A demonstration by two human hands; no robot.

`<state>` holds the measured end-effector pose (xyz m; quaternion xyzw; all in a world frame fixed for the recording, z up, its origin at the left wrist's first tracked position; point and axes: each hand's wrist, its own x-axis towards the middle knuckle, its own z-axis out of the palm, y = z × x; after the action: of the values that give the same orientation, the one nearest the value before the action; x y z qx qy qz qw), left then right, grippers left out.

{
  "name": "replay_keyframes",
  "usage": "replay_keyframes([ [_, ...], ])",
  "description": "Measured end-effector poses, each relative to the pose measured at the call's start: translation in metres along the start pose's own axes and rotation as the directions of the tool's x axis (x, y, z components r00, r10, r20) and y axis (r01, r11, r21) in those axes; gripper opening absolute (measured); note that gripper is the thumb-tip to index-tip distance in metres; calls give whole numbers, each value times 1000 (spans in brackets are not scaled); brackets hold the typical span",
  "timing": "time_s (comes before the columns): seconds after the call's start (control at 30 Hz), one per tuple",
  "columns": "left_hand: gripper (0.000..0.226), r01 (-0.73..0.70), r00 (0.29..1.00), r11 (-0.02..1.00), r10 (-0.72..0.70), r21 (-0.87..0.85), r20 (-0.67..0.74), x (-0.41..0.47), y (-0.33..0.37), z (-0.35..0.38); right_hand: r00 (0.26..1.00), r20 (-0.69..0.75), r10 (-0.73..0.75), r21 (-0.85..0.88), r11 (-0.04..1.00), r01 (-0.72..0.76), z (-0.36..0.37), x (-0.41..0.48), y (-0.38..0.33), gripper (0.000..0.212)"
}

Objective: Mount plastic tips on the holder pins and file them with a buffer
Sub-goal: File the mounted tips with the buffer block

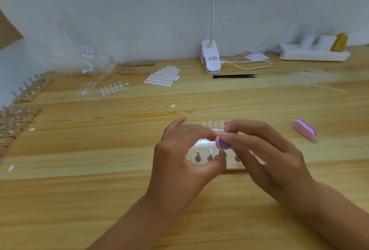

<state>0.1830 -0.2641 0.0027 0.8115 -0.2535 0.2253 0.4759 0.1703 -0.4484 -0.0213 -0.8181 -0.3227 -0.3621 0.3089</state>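
A small wooden holder (235, 165) with several metal pins stands on the table under my hands. My right hand (265, 156) grips a pink and purple buffer (222, 143) and presses it against something pinched at my left fingertips. My left hand (179, 156) pinches with thumb and forefinger; the item there is too small and blurred to name, and its lower finger touches the holder's third pin (221, 153). A strip of clear plastic tips (209, 124) lies just behind my hands, partly hidden.
A second pink and purple buffer (304, 129) lies to the right. Rows of wooden holders (18, 118) line the left edge. Behind are a sheet of adhesive tabs (162, 76), white tip strips (111, 89), black tweezers (234, 76), a clip lamp (210, 58) and a power strip (313, 53).
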Motion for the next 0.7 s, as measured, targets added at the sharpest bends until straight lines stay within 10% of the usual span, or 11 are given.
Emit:
replay_keyframes([
  [0.7,28,110,990,992,-104,-58,93,4,3,-5,999,43,9,-12,1000,-8,-6,1,10,27],
])
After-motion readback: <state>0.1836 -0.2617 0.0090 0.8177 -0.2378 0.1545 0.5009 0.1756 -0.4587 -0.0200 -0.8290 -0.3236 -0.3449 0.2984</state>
